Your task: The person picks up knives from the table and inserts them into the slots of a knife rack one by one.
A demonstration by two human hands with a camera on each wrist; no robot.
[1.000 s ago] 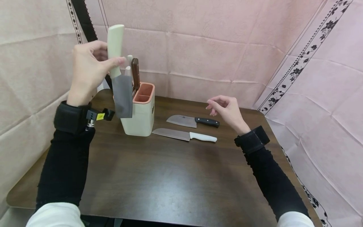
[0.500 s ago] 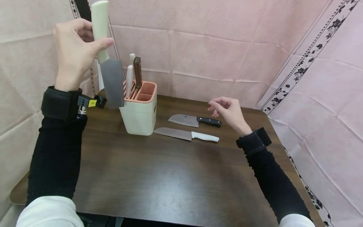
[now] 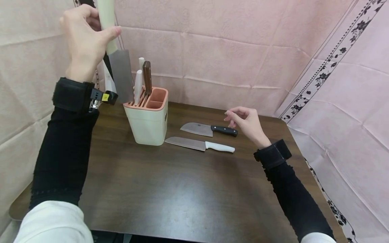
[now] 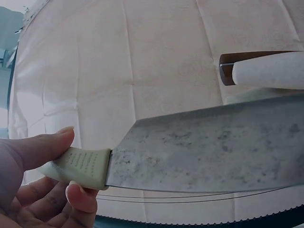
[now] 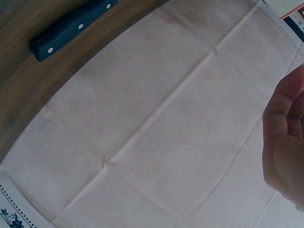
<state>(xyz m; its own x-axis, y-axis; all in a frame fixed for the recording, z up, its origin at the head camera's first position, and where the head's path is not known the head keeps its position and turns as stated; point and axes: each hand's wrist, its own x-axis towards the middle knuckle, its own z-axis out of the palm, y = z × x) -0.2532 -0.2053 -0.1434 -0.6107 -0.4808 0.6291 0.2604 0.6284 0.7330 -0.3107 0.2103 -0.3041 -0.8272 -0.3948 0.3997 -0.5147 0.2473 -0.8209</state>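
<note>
While left hand (image 3: 86,40) grips the green-handled knife (image 3: 121,74), blade down at the left of the knife block (image 3: 146,126) (can't tell if touching), white handles (image 3: 138,86) and brown handle (image 3: 147,77) stick up from the block. Further right, black-handled knife (image 3: 209,129) lies on the desk (image 3: 152,189) behind white-handled knife (image 3: 199,144). Right hand (image 3: 247,125) hangs near the black one, fingers loosely bent, holding nothing.

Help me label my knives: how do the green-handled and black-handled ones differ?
The green-handled knife hangs blade-down in the left hand; the black-handled knife lies on the table. The green-handled knife's grip bears fine print; the black-handled knife's has rivets. Both have grey blades.
</note>
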